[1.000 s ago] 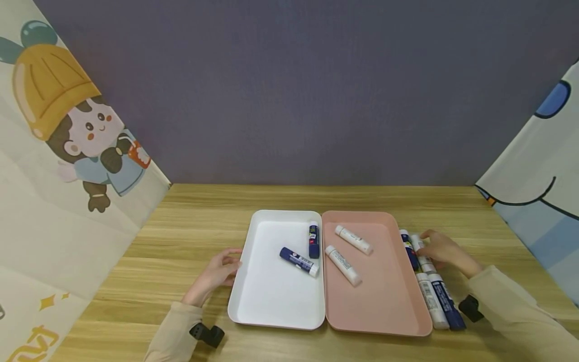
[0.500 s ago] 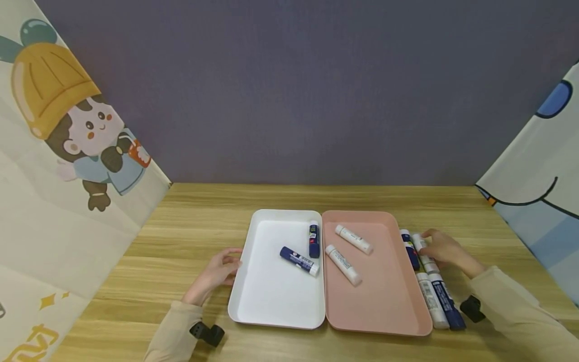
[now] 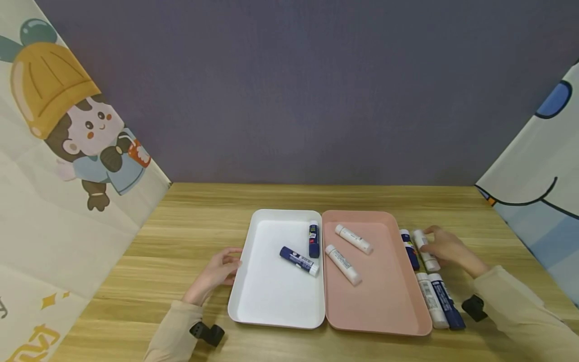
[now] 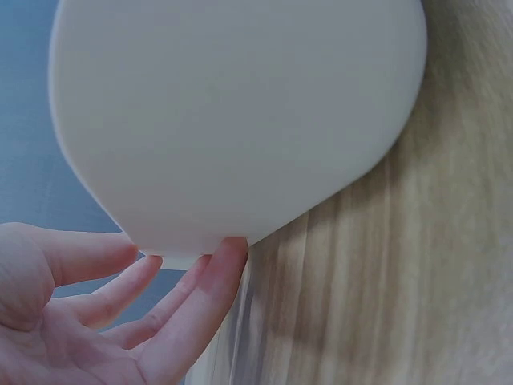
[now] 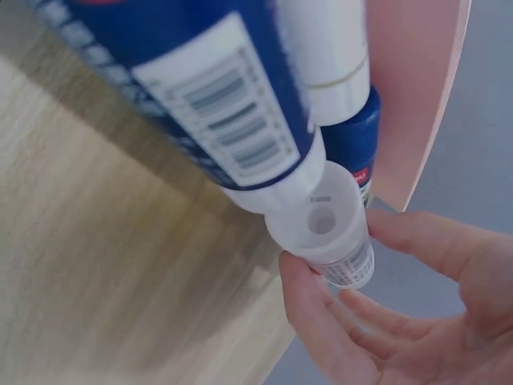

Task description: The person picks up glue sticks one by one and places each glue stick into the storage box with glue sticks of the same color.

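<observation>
My left hand (image 3: 219, 271) touches the left rim of the white tray (image 3: 239, 301); in the left wrist view its fairly straight fingers (image 4: 196, 321) meet the tray's edge. My right hand (image 3: 448, 246) pinches a white glue stick (image 3: 419, 238) between thumb and fingers, right of the pink tray (image 3: 380, 317). In the right wrist view this glue stick (image 5: 321, 204) shows its round hollow end. Beside it lies a blue glue stick (image 3: 409, 251). Nearer the front lie a white glue stick (image 3: 432, 301) and a blue one (image 3: 447, 304), side by side.
Two blue glue sticks (image 3: 299, 261) lie in the white tray, toward its right side. Two white glue sticks (image 3: 343, 265) lie in the pink tray. The trays stand side by side on the wooden table (image 3: 190, 221), with a dark wall (image 3: 289, 100) behind.
My right hand has shifted the white glue stick slightly away from the front pair and tilted it a little, opening a small gap. The left hand and the trays have stayed put.
</observation>
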`<state>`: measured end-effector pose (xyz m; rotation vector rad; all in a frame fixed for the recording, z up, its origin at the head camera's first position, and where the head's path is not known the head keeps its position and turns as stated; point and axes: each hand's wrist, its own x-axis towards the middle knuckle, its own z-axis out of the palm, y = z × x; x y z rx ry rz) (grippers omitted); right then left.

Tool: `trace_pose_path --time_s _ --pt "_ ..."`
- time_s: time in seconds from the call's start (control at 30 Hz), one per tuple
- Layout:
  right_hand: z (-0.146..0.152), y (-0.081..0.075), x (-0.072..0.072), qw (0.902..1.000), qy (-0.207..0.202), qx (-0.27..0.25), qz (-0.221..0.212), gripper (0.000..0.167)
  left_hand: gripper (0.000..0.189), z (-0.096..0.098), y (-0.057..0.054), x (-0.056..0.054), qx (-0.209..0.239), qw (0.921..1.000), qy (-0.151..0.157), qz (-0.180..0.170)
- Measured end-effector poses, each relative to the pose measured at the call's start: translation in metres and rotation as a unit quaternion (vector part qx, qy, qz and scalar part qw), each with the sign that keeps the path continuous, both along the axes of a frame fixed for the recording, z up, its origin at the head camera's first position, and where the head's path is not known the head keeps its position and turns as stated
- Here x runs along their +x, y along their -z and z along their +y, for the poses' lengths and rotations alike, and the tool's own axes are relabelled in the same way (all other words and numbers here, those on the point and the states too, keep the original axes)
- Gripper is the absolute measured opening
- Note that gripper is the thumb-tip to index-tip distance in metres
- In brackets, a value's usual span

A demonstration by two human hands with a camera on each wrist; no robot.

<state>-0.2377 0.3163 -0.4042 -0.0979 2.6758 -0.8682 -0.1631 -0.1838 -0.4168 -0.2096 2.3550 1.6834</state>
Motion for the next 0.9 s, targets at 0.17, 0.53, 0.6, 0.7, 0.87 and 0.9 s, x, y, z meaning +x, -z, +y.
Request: trace_pose_path --time_s 0.17,0.53,0.6,0.7,0.87,0.9 --pt "0.0 -0.004 0.001 1.0 -0.002 -0.001 0.005 0.058 0.037 0.0 0.0 0.0 0.003 1.0 -0.002 -0.001" --pt "-0.003 -0.017 0.0 0.9998 -0.008 0.015 0.008 0.06 0.036 0.001 0.0 0.0 0.003 1.0 -0.008 -0.001" --pt "-0.003 -0.019 0.0 0.9998 -0.01 0.011 0.012 0.061 0.036 0.001 0.0 0.0 0.003 0.9999 -0.009 0.0" --pt "-0.005 -0.023 0.0 0.9997 -0.013 0.007 0.017 0.061 0.036 0.001 0.0 0.001 0.003 0.9999 -0.01 0.001" --pt "-0.011 -0.03 -0.001 0.9996 -0.019 0.006 0.019 0.061 0.036 0.001 0.0 0.0 0.001 0.9999 -0.012 -0.002" --pt "-0.012 -0.032 -0.001 0.9995 -0.021 0.007 0.021 0.061 0.036 0.001 0.0 0.0 0.001 0.9999 -0.012 -0.002"
